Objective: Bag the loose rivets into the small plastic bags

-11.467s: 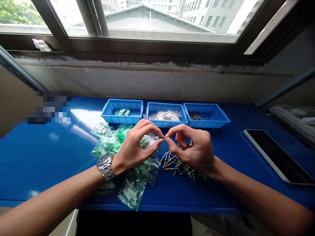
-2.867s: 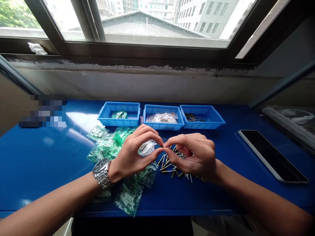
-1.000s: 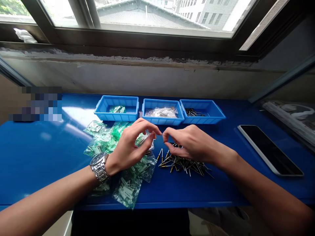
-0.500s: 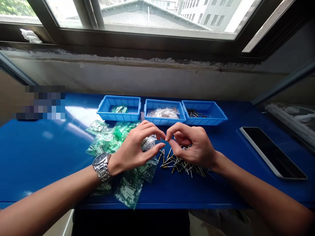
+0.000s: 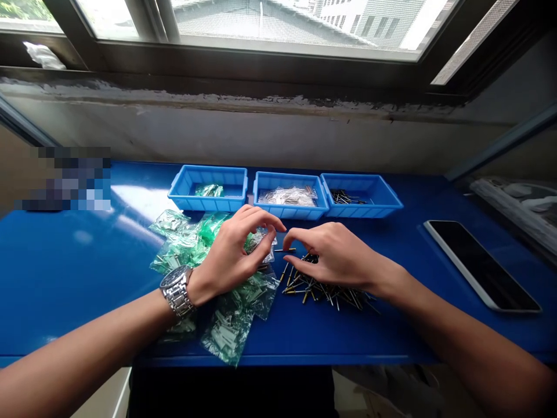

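My left hand (image 5: 237,249), with a metal watch (image 5: 177,288) on its wrist, is over the green plastic bags (image 5: 226,331). Its thumb and forefinger are apart and hold nothing. To its right, my right hand (image 5: 335,255) hovers at the pile of rivets (image 5: 300,284), palm down. Thumb and forefinger curve with a gap between them, nothing visible in it. A single rivet (image 5: 285,250) lies between the two hands, near the right fingertips. Part of the pile is hidden under my right hand.
Three blue bins stand along the back: the left bin (image 5: 209,203) holds green bags, the middle bin (image 5: 289,212) clear bags, the right bin (image 5: 369,210) dark rivets. A phone (image 5: 483,264) lies on the right of the blue table (image 5: 78,278).
The fingertips have moved apart, and my right hand has turned palm down and shifted slightly left. A single rivet now shows between the hands. The view has shifted slightly.
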`<action>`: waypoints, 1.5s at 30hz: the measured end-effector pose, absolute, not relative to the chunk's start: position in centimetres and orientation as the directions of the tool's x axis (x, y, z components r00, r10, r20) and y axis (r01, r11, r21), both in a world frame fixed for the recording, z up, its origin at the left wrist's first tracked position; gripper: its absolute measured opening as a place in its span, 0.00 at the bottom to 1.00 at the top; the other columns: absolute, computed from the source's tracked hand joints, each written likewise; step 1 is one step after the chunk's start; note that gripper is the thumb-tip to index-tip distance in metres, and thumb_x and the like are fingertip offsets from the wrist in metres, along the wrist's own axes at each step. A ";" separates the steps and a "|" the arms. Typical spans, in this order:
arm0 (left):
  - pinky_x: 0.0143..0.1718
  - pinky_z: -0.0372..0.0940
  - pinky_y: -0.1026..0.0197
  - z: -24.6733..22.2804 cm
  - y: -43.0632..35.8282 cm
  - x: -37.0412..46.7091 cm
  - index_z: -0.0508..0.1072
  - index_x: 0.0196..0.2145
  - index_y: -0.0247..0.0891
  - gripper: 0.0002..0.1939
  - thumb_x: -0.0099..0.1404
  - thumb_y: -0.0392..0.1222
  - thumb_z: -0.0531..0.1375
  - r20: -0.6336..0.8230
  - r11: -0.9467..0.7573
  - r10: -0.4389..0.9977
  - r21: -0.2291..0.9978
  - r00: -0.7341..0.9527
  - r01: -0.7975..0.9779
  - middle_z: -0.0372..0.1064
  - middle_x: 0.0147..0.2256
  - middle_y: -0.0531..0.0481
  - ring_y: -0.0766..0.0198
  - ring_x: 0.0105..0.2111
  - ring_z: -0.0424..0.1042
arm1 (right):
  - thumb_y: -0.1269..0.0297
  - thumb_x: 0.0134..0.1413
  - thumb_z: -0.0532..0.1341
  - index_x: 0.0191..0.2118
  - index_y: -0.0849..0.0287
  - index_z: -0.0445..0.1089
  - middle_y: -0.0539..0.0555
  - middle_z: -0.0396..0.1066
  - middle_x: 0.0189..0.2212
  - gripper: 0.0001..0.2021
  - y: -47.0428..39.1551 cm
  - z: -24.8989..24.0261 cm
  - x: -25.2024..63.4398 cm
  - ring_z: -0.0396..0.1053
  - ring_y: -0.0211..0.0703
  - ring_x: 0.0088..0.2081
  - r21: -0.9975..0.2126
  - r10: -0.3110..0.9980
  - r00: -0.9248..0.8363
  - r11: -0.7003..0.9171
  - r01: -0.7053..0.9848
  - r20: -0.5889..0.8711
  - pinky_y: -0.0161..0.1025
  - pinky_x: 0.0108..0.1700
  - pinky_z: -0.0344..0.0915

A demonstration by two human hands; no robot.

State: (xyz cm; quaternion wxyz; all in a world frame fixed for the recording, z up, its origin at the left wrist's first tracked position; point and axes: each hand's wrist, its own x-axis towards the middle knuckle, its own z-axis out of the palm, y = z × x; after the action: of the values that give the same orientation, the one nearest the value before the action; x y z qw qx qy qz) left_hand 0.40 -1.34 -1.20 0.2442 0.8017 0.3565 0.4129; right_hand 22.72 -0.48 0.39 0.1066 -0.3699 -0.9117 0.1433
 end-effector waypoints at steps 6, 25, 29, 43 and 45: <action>0.45 0.66 0.56 -1.2 -1.2 0.3 0.76 0.42 0.38 0.06 0.71 0.32 0.59 0.491 -0.632 0.769 0.682 0.409 0.370 0.76 0.38 0.50 0.62 0.40 0.72 | 0.62 0.64 0.64 0.48 0.57 0.75 0.50 0.77 0.28 0.10 -0.6 -0.6 22.1 0.73 0.40 0.26 -0.284 0.717 -0.684 0.689 0.667 0.134 0.36 0.28 0.57; 0.47 0.66 0.58 -1.1 -1.4 0.4 0.76 0.42 0.37 0.06 0.71 0.31 0.59 0.480 -0.620 0.778 0.692 0.405 0.371 0.75 0.39 0.50 0.64 0.41 0.71 | 0.69 0.63 0.63 0.40 0.61 0.73 0.46 0.71 0.23 0.03 -0.3 -0.2 22.6 0.61 0.34 0.19 -0.162 0.642 -0.743 0.767 0.621 0.192 0.36 0.24 0.48; 0.48 0.65 0.55 -1.0 -1.4 0.4 0.76 0.42 0.37 0.06 0.71 0.32 0.59 0.466 -0.615 0.780 0.696 0.418 0.371 0.75 0.39 0.50 0.62 0.41 0.71 | 0.71 0.59 0.64 0.38 0.61 0.72 0.40 0.54 0.18 0.02 -0.5 0.0 22.7 0.50 0.29 0.18 -0.482 0.670 -0.587 0.739 0.470 0.455 0.32 0.23 0.51; 0.43 0.65 0.57 -1.1 -1.5 0.4 0.76 0.39 0.36 0.04 0.69 0.40 0.65 0.379 -0.450 0.781 0.892 0.497 0.026 0.72 0.36 0.48 0.61 0.39 0.69 | 0.70 0.60 0.66 0.38 0.60 0.74 0.38 0.46 0.17 0.01 -2.5 -0.6 20.5 0.43 0.27 0.17 -0.796 0.777 -0.364 0.590 0.134 0.514 0.30 0.18 0.42; 0.42 0.64 0.57 -1.1 -1.5 0.4 0.75 0.38 0.37 0.03 0.69 0.39 0.65 0.381 -0.456 0.776 0.889 0.502 0.030 0.71 0.36 0.49 0.61 0.38 0.69 | 0.71 0.59 0.66 0.38 0.60 0.73 0.38 0.46 0.17 0.02 -2.5 -0.5 20.5 0.43 0.27 0.17 -0.777 0.761 -0.377 0.612 0.146 0.528 0.29 0.18 0.43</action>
State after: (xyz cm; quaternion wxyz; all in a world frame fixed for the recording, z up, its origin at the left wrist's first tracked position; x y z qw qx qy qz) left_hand 0.44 -1.51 -1.08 0.4455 0.7434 0.2709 0.4189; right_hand 20.48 -2.51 -0.49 0.4725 -0.2971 -0.7634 0.3251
